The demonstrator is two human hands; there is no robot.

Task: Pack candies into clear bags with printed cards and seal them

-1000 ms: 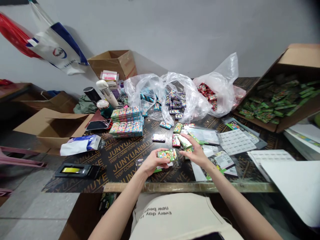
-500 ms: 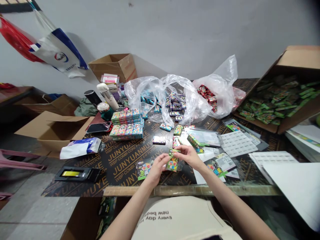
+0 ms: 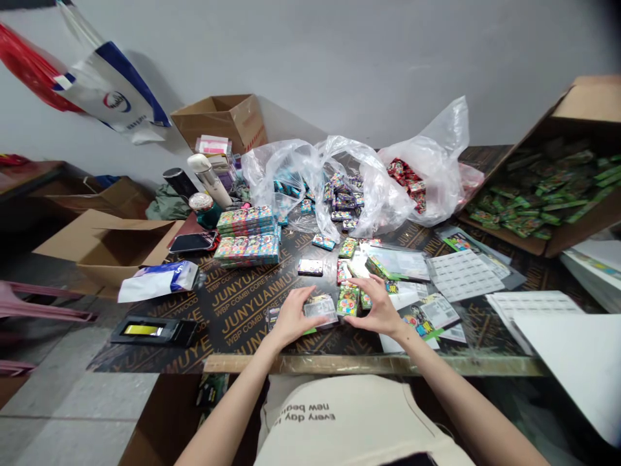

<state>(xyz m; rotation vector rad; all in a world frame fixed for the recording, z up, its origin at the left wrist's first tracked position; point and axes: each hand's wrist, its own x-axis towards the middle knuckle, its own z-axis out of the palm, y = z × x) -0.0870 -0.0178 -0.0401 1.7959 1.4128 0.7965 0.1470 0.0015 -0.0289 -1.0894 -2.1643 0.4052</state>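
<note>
Both hands are over the front of the dark printed board. My left hand [image 3: 291,318] has its thumb and fingers apart, lying over a flat printed card [image 3: 322,308] with a grey and white face. My right hand [image 3: 381,309] is also open, its thumb and index finger spread beside a small green printed box [image 3: 347,300]. Whether its fingertips touch that box I cannot tell. More small boxes lie just behind, among them a green one [image 3: 348,247], a white-topped one [image 3: 310,267] and a blue one [image 3: 323,241].
Clear plastic bags hold blue, purple [image 3: 342,197] and red boxes [image 3: 406,183]. A carton [image 3: 521,243] of green packs stands right. Wrapped box stacks [image 3: 246,249], a phone [image 3: 193,242] and a black tape dispenser [image 3: 150,331] are left. Label sheets [image 3: 463,275] lie right.
The green box that was between my hands now lies on the board among others. My hands have moved apart and opened, and the left one is now over the flat card.
</note>
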